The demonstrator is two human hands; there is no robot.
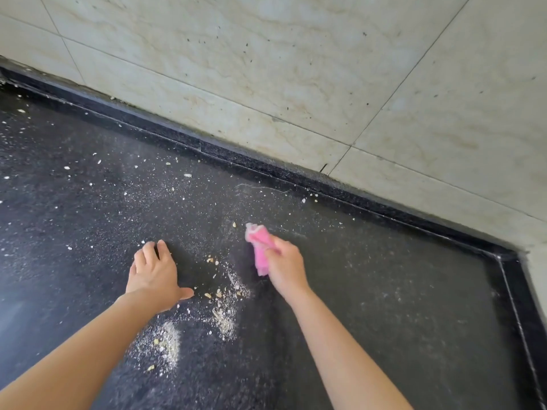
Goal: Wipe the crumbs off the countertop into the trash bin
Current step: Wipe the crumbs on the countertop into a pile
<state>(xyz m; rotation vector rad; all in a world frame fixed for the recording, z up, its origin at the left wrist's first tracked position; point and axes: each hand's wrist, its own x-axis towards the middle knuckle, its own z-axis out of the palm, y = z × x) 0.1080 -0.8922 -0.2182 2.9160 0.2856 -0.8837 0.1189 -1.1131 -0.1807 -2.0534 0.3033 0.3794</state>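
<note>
A dark speckled countertop (384,291) fills the lower part of the head view. Pale crumbs (225,318) lie in a loose heap between my two hands, with a second dusty patch (165,341) nearer me and scattered bits (68,167) to the far left. My right hand (285,267) grips a bunched pink cloth (260,250), whose lower end touches the counter just right of the crumb heap. My left hand (155,275) rests flat on the counter, fingers straight, left of the heap. No trash bin is in view.
A raised black lip (266,167) runs along the back of the counter and turns down the right side (515,291). Behind it stands a cream tiled wall (296,69).
</note>
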